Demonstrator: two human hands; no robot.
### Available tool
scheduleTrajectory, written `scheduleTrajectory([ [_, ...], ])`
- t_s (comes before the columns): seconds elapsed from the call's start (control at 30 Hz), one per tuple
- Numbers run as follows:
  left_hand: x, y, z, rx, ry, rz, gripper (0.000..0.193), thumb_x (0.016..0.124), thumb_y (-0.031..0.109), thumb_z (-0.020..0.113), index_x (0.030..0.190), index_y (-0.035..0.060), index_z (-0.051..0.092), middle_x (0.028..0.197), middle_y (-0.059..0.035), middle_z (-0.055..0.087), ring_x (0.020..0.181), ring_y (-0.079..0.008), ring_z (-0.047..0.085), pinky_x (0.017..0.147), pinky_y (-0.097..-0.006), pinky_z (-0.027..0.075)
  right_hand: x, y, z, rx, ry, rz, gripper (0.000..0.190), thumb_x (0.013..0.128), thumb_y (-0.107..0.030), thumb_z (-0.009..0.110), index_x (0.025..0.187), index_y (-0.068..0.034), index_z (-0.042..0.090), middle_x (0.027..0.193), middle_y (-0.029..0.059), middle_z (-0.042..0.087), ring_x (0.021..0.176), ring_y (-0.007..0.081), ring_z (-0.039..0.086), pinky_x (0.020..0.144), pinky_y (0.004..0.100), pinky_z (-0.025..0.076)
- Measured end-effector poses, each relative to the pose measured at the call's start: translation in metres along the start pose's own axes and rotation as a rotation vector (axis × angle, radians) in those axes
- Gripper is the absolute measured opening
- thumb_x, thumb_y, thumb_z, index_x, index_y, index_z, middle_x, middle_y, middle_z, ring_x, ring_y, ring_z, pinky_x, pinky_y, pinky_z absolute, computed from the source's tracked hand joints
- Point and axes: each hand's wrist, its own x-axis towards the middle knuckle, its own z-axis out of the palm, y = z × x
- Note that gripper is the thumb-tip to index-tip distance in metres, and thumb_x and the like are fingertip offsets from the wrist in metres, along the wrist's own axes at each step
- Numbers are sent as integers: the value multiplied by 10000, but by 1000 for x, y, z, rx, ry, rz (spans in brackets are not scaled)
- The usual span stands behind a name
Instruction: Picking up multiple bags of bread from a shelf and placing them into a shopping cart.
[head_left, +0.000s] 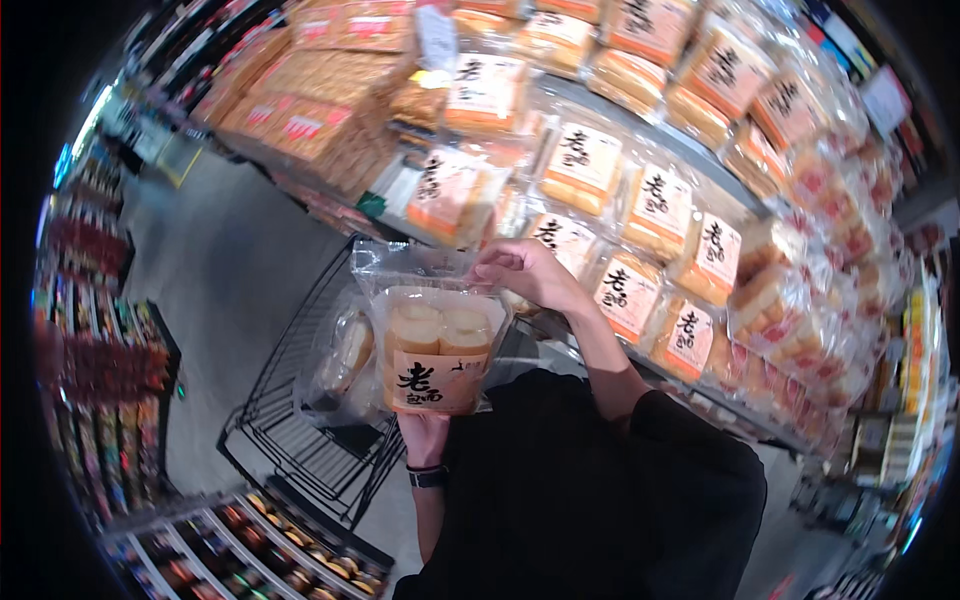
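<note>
A clear plastic bag of bread (439, 341) is held up in front of me, with pale rolls showing above its orange label, which bears dark writing. My left hand (425, 437), wearing a black band on its wrist, supports the bag from below; its fingers are mostly hidden behind the bread. At the bag's upper right edge, my right hand (529, 274) has its fingers curled against the plastic. Beyond the bag's left side, another clear bag with bread (349, 352) is seen over the cart; whether it rests there is hard to tell.
A black wire shopping cart (289, 431) stands to the left. Tiered shelves ahead and to the right carry several packs of bread (581, 166), with stacked brown packs (300, 112) farther left. Stocked shelving (112, 375) lines the grey floor (217, 255) at far left.
</note>
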Motion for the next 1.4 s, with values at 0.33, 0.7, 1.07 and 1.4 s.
scheduleTrajectory([
  [0.33,60,-61,114,149,-164,-261,560,1087,390,410,1553,81,365,1616,-118,366,1474,-309,359,1249,-544,237,-83,5,-137,85,397,17,289,974,-128,678,1248,-37,649,1119,90,730,1013,159,698,849,306,564],
  [0.7,158,-75,206,-202,-228,-659,546,1073,435,387,1492,92,457,1541,-98,486,1428,-295,439,1170,-538,356,-58,8,-181,240,867,-316,519,993,-58,608,1463,-72,389,1346,125,522,1239,214,560,1072,382,456],
  [1.07,261,-79,281,-168,-598,-747,584,1080,413,362,1545,63,328,1592,-151,358,1477,-427,350,1197,-622,310,28,15,-285,-92,913,-376,288,983,-12,629,1263,-13,561,1265,123,630,1184,250,653,1014,375,535],
  [1.4,306,-97,256,131,-816,-857,337,1069,264,468,1211,-13,597,1315,-195,616,1364,-407,518,1149,-539,426,38,24,-322,52,986,-254,114,987,11,559,1082,-22,614,1179,122,701,1089,204,688,1007,330,535],
])
